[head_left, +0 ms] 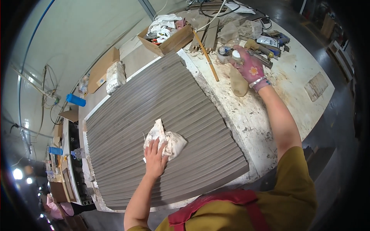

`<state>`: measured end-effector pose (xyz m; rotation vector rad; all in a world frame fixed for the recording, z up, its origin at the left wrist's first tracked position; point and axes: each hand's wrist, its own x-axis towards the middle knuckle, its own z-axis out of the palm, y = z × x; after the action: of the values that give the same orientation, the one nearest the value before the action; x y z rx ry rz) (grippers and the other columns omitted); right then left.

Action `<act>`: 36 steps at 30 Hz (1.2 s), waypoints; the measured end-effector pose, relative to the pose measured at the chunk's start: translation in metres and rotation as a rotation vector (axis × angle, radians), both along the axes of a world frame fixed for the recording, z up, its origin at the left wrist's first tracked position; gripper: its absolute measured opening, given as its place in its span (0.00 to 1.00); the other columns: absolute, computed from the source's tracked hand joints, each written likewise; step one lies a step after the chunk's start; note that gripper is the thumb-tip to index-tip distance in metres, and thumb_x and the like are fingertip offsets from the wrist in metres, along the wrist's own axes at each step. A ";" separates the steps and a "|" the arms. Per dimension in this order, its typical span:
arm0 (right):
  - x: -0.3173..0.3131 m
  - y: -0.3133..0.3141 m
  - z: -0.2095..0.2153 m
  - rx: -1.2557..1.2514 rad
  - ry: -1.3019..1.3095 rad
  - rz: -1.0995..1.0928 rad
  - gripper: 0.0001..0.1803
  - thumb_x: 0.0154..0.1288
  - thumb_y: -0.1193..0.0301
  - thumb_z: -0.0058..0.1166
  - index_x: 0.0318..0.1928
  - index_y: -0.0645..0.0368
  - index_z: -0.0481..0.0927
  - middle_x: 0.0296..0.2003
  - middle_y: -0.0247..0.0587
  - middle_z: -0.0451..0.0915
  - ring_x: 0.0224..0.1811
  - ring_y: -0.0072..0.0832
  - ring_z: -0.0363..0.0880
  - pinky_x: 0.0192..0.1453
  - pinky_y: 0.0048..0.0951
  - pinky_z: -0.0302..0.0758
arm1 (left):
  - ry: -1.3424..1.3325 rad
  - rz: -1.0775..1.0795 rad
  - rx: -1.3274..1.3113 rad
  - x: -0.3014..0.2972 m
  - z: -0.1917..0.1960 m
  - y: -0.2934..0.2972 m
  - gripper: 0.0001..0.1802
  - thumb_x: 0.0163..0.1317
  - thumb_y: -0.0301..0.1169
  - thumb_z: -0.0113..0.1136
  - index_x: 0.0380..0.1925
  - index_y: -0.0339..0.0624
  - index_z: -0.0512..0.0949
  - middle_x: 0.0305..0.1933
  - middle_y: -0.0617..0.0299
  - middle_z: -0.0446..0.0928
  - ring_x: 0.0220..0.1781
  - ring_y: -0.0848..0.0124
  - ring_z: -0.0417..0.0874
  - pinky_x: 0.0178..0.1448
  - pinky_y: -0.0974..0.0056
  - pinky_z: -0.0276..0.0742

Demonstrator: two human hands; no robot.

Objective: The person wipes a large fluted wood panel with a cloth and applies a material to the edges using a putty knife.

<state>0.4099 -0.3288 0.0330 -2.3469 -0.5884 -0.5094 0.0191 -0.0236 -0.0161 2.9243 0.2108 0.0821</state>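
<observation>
My left hand (155, 158), bare, lies with its fingers stretched out on a crumpled, stained white rag (175, 144). The rag rests on a wide row of long grey-brown strips (127, 115) packed side by side. Out to the right, my right hand (249, 65) wears a pink glove with a flower on it. Its fingers are closed round a container with a white cap (236, 55); the glove hides much of the body. Just below the glove is a beige, bottle-shaped thing (239, 84). A clear jar (224, 53) stands beside the fingers.
A heat-gun-like tool (260, 48) and other tools lie beyond the right hand. A wooden stick (208, 59) crosses the stained white tabletop (277, 104). At the back are a cardboard box (169, 43) of rags and a wrapped white bundle (115, 77). A blue bottle (76, 100) lies left.
</observation>
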 end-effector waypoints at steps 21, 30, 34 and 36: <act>-0.162 0.044 -0.001 -0.238 0.004 0.593 0.35 0.65 0.50 0.49 0.68 0.53 0.62 0.67 0.53 0.61 0.71 0.44 0.58 0.72 0.51 0.53 | -0.078 -0.012 0.213 0.288 -0.031 0.033 0.29 0.67 0.53 0.46 0.66 0.60 0.64 0.73 0.59 0.57 0.73 0.50 0.56 0.69 0.36 0.53; -0.222 0.115 -0.051 -0.668 0.032 0.832 0.35 0.57 0.45 0.55 0.63 0.44 0.68 0.63 0.44 0.65 0.70 0.46 0.57 0.71 0.58 0.49 | -0.199 0.540 0.075 0.089 -0.057 0.257 0.20 0.65 0.38 0.51 0.57 0.59 0.74 0.73 0.55 0.55 0.74 0.50 0.55 0.71 0.38 0.52; -0.227 0.119 -0.055 -0.671 -0.096 0.804 0.38 0.48 0.47 0.63 0.59 0.47 0.70 0.59 0.44 0.67 0.67 0.48 0.60 0.69 0.59 0.51 | -0.014 1.123 0.057 -0.089 -0.026 0.413 0.21 0.71 0.38 0.37 0.54 0.44 0.76 0.62 0.47 0.71 0.62 0.50 0.72 0.63 0.48 0.69; -0.230 0.124 -0.049 -0.699 -0.101 0.825 0.38 0.49 0.46 0.62 0.59 0.46 0.70 0.60 0.47 0.66 0.66 0.50 0.60 0.68 0.59 0.53 | -0.458 0.950 0.105 -0.119 -0.004 0.440 0.26 0.70 0.45 0.38 0.45 0.35 0.79 0.44 0.41 0.80 0.49 0.44 0.79 0.53 0.46 0.72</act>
<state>0.1796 -0.2049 -0.0164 -2.3750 -1.9048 -0.0188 -0.0998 0.4163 -0.0204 2.5151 1.4885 0.8906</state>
